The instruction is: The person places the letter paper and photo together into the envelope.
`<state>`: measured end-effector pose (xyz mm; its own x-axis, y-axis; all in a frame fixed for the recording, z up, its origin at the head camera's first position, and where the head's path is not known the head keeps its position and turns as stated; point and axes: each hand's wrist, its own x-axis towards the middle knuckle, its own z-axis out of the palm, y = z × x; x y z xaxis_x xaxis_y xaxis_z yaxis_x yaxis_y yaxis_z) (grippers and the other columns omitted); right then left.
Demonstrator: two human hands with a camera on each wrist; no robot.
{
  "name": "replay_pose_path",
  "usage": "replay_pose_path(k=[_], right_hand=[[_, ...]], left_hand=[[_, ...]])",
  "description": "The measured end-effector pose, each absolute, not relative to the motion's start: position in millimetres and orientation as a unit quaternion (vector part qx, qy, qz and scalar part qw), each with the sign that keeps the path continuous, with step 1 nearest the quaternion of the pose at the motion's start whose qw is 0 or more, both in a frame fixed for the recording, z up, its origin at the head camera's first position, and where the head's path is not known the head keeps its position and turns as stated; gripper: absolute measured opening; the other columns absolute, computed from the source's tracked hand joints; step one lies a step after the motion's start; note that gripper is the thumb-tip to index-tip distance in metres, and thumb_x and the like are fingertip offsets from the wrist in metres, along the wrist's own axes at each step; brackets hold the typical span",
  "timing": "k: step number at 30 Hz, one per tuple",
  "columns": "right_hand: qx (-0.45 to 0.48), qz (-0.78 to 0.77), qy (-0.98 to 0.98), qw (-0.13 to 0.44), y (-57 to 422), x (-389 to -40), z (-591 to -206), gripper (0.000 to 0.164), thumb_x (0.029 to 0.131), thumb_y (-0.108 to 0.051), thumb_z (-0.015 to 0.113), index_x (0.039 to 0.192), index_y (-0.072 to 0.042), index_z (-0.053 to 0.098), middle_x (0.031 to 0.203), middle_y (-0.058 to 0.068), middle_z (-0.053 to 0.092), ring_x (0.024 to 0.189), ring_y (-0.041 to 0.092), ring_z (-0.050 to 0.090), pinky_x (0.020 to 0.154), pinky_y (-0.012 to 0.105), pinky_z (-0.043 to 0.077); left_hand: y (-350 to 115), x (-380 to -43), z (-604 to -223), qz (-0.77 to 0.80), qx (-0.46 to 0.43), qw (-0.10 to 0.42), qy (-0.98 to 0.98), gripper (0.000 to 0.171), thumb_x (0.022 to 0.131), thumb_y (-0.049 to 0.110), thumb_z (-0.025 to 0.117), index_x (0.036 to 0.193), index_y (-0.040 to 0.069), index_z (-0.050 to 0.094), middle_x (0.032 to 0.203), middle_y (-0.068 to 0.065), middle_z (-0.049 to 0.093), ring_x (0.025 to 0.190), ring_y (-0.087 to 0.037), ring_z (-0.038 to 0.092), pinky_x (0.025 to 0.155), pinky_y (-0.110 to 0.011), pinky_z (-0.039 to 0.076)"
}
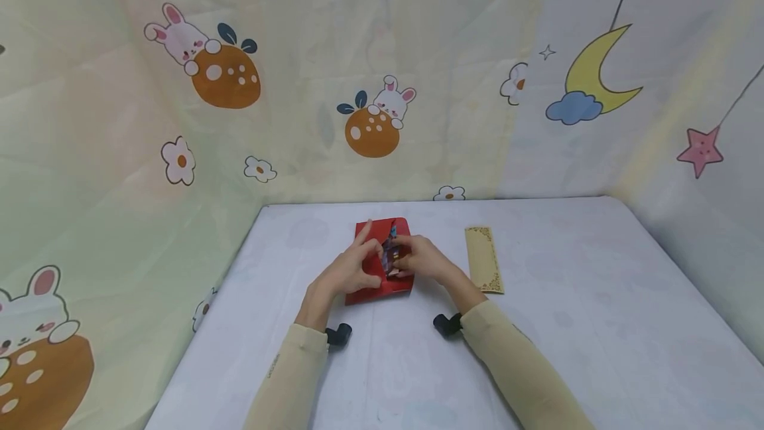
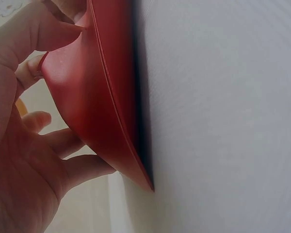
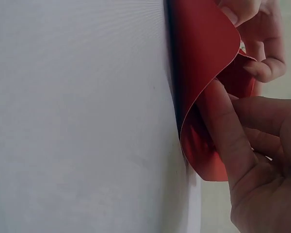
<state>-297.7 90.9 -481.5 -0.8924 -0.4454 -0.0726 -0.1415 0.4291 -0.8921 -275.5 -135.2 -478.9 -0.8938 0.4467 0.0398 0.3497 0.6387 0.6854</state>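
A red paper envelope (image 1: 369, 294) lies on the white table, its mouth bowed apart on the right side. My left hand (image 1: 353, 265) pinches the bowed edge between thumb and forefinger, other fingers spread beneath, as the left wrist view shows. From the right my right hand (image 1: 425, 259) reaches into the mouth. In the right wrist view its straight thumb (image 3: 223, 128) is inside the red fold (image 3: 201, 53), the other fingers extended alongside. Between the hands a multicoloured patterned surface (image 1: 389, 251) shows in the opening; whether the right fingers hold it is unclear.
A beige card (image 1: 484, 259) with an ornate border lies right of the envelope on the table (image 1: 573, 324). Black wrist devices (image 1: 447, 325) stick inward from both sleeves. A printed cloth (image 1: 453, 138) hangs behind the table and along its sides.
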Motion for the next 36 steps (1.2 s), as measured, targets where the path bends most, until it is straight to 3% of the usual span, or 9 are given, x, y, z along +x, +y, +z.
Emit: replay_pose_path(k=[6,16,22,25,36], right_hand=[[-0.173,-0.509,0.829,0.157,84,-300,-479,0.021,0.094,-0.001,0.071,0.114,-0.005,0.065,0.105,0.012,0.067,0.085,0.019,0.071,0.075,0.032,0.064],[-0.145,-0.514,0.836,0.128,79,-299,-485,0.034,0.094,0.003,0.069,0.126,-0.006,0.063,0.110,0.011,0.066,0.087,0.017,0.071,0.075,0.030,0.064],[-0.155,-0.505,0.839,0.130,78,-296,-484,0.016,0.094,-0.001,0.071,0.108,-0.009,0.066,0.116,0.011,0.068,0.085,0.017,0.072,0.075,0.030,0.064],[-0.169,-0.494,0.842,0.136,77,-296,-485,0.015,0.094,-0.001,0.072,0.107,-0.008,0.066,0.103,0.009,0.068,0.084,0.017,0.071,0.076,0.030,0.064],[-0.169,-0.480,0.854,0.107,82,-289,-485,0.015,0.093,-0.007,0.076,0.100,-0.008,0.063,0.095,0.006,0.065,0.084,0.019,0.066,0.073,0.028,0.062]], left_hand=[[-136,-276,-479,0.366,0.222,0.066,0.901,0.044,0.079,0.019,0.087,0.112,0.030,0.060,0.177,0.002,0.002,0.152,-0.036,0.032,0.097,-0.046,0.059],[-134,-273,-481,0.367,0.203,0.073,0.905,0.046,0.078,0.019,0.088,0.114,0.029,0.061,0.177,0.010,0.000,0.153,-0.035,0.030,0.100,-0.049,0.058],[-135,-272,-479,0.368,0.204,0.071,0.904,0.044,0.079,0.018,0.086,0.112,0.031,0.060,0.177,0.011,-0.002,0.151,-0.036,0.032,0.098,-0.046,0.059],[-135,-272,-479,0.369,0.208,0.069,0.903,0.045,0.079,0.017,0.086,0.113,0.030,0.060,0.177,0.009,-0.002,0.152,-0.036,0.031,0.096,-0.045,0.060],[-136,-271,-481,0.365,0.219,0.067,0.902,0.043,0.080,0.015,0.085,0.112,0.029,0.060,0.177,0.001,0.001,0.150,-0.036,0.034,0.097,-0.045,0.059]])
